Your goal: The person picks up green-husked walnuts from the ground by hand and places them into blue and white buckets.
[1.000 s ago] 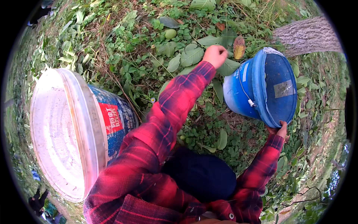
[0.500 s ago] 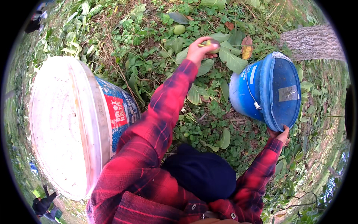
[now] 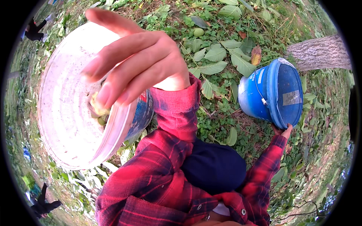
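My left hand (image 3: 143, 56) is raised over the mouth of a large white bucket (image 3: 56, 113), fingers spread, nothing seen in its grip. Below the fingertips, a blurred pale yellowish thing (image 3: 98, 106) and a green round fruit (image 3: 102, 120) show inside the bucket; the hand hides part of them. Over at the right, my right hand (image 3: 283, 130) grips the near rim of a blue bucket (image 3: 252, 89), which has a wire handle. A grey patch shows on the blue face inside its rim; whether that is a lid or the inside, I cannot tell.
A green round fruit (image 3: 198, 32) lies in the grass ahead, near broad green leaves (image 3: 214, 67) and a brown leaf (image 3: 256, 55). Beyond the blue bucket stands a tree trunk (image 3: 320, 52). Other people appear at the far left, one low down (image 3: 43, 203) and one higher up (image 3: 34, 30).
My left hand has swung from the leaves ahead to above the white bucket, and the fruit it held has left its fingers. My right hand stays on the blue bucket's rim.
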